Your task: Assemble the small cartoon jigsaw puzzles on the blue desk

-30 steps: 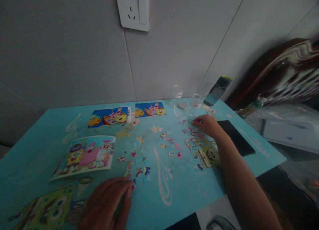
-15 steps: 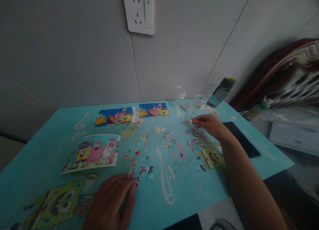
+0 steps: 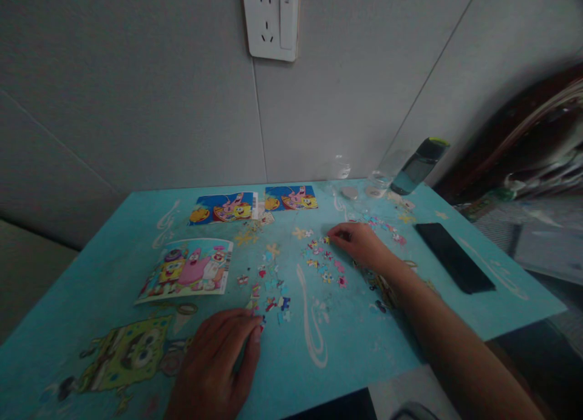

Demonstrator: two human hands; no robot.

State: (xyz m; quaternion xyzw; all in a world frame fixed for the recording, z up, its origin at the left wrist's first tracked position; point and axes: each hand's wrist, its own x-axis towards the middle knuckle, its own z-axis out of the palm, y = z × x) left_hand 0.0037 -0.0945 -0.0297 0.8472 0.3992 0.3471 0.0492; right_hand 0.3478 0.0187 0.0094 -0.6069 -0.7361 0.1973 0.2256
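Note:
My right hand [image 3: 357, 244] reaches over the middle group of jigsaw pieces [image 3: 327, 256]. Pinched between its thumb and fingertips is a small yellow jigsaw piece [image 3: 327, 240]. My left hand [image 3: 216, 359] rests low on the table, thumb and index finger closed around a small red and dark blue jigsaw piece [image 3: 263, 326] that is partly hidden. Just beyond those fingers lie more loose jigsaw pieces [image 3: 272, 301], blue, red and white. Another group of pieces [image 3: 387, 227] shows past my right hand, and my forearm covers part of that side.
On the blue table [image 3: 273, 377] a cartoon picture card [image 3: 191, 271] lies at the left, with two blue cards [image 3: 223, 209] by the wall. A round lid [image 3: 350, 193], clear containers [image 3: 380, 180] and a bottle [image 3: 419, 167] stand at the back right, near a black slab [image 3: 453, 256].
My right hand has moved left with the yellow jigsaw piece, from the right-hand group to the middle one. My left hand keeps its pinch. The view has turned slightly left.

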